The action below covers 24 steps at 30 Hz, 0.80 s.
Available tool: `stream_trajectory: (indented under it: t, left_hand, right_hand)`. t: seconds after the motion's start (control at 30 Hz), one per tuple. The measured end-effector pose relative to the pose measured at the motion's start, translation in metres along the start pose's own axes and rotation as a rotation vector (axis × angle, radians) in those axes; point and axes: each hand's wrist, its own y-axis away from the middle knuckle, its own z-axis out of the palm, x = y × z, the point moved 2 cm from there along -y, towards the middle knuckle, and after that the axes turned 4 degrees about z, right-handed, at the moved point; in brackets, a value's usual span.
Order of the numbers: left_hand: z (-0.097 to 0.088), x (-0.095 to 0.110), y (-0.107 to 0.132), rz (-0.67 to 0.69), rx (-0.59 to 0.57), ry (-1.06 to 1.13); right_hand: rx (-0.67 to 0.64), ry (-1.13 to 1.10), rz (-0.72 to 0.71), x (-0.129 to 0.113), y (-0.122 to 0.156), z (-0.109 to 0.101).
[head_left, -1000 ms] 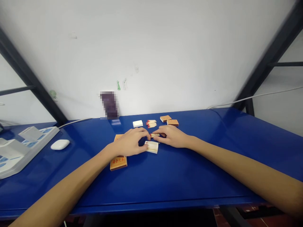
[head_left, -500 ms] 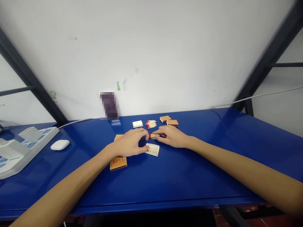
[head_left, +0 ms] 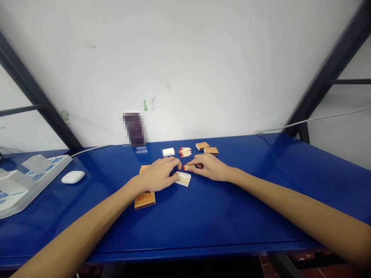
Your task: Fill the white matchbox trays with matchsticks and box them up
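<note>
My right hand (head_left: pixel 213 167) is closed, pinching a small bundle of red-tipped matches (head_left: pixel 189 167) between thumb and fingers, low over the table. Just to the left, my left hand (head_left: pixel 160 174) curves with its thumb on the left end of a white matchbox tray (head_left: pixel 185 179); its other fingers are partly hidden behind. Several pale matchsticks lie inside this tray. Behind the hands rests a loose pile of matches (head_left: pixel 185 152), between a white box piece (head_left: pixel 168 152) and two orange matchbox sleeves (head_left: pixel 211 151). Orange matchboxes (head_left: pixel 145 200) lie partly under my left wrist.
A white power strip (head_left: pixel 55 173) with plugged-in adapters sits at the left, near a white rounded case (head_left: pixel 73 177). A dark blurred panel (head_left: pixel 135 129) leans on the wall behind the blue table (head_left: pixel 220 220). A cable (head_left: pixel 278 127) runs along the back right.
The matchbox tray has shifted slightly left and away from me, with my left thumb on it. The matches in my right hand are drawn into a tighter bundle.
</note>
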Motion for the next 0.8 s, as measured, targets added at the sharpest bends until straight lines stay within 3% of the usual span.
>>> stream_trajectory:
  t: [0.8]
  left_hand:
    - [-0.0022,0.0029,0.0016,-0.019,-0.027,0.015]
  right_hand:
    - [0.026,-0.062,0.019,0.0017,0.0007,0.0019]
